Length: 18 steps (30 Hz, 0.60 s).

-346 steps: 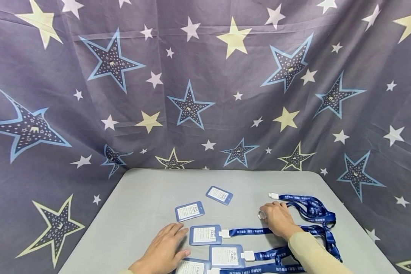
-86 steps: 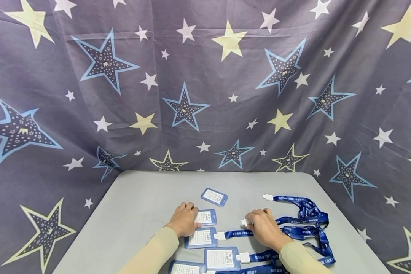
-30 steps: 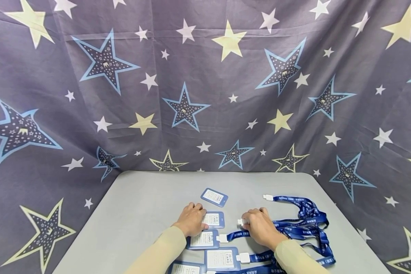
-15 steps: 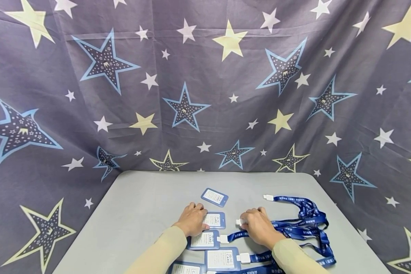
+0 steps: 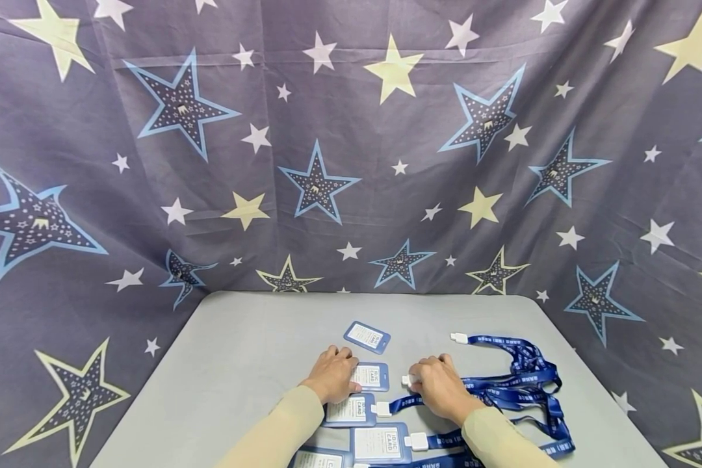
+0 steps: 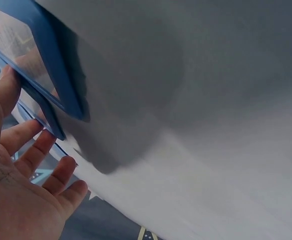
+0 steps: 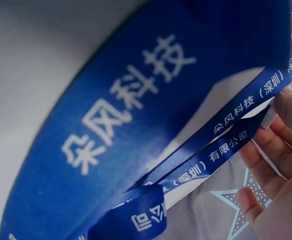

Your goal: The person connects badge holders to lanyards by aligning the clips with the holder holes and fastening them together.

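My left hand (image 5: 332,377) pinches the left edge of a blue ID badge holder (image 5: 371,377) lying flat on the table. In the left wrist view, thumb and fingertips meet at that holder's edge (image 6: 54,122). My right hand (image 5: 441,388) pinches the white clip (image 5: 407,381) of a dark blue lanyard (image 5: 485,383), its tip pointing at the held holder's slotted end. A short gap separates clip and holder. In the right wrist view, a printed lanyard strap (image 7: 130,105) crosses close to the camera, and the fingers mostly hide the white clip.
Below the held holder lie badge holders with lanyards clipped on, one (image 5: 351,411) just under it and another (image 5: 379,443) nearer. A loose badge holder (image 5: 367,337) lies farther back. A spare lanyard clip (image 5: 459,338) lies right, its strap bunched. Starry cloth (image 5: 327,247) hangs behind the grey table (image 5: 257,338).
Since the earliest frame, my left hand has taken hold of a badge holder and moved it right, near the clipped ones. My right hand has brought the clip left; the gap has narrowed slightly.
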### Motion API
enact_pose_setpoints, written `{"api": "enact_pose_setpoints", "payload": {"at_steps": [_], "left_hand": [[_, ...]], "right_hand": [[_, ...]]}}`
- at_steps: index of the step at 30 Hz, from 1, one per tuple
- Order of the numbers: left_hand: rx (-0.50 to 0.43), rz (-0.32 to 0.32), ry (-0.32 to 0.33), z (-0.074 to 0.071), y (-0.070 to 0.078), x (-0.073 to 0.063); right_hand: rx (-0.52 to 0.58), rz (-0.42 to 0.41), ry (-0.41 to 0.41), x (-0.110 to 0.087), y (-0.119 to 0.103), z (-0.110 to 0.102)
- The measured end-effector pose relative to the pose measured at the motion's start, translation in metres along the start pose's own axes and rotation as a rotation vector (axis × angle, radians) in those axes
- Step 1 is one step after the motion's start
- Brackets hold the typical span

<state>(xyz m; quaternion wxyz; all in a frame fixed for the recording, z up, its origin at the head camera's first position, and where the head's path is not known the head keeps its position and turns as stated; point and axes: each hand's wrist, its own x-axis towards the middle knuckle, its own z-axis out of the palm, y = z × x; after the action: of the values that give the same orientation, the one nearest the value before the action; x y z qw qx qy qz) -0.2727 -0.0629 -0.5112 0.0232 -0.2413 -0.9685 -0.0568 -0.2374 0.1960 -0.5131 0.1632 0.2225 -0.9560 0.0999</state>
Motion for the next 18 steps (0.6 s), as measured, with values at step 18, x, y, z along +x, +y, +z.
{"api": "enact_pose_setpoints", "payload": {"at_steps": [18], "left_hand": [[-0.010, 0.007, 0.013, 0.0030, 0.0044, 0.0018]], "right_hand": [[-0.011, 0.010, -0.027, 0.0059, -0.0053, 0.0025]]}}
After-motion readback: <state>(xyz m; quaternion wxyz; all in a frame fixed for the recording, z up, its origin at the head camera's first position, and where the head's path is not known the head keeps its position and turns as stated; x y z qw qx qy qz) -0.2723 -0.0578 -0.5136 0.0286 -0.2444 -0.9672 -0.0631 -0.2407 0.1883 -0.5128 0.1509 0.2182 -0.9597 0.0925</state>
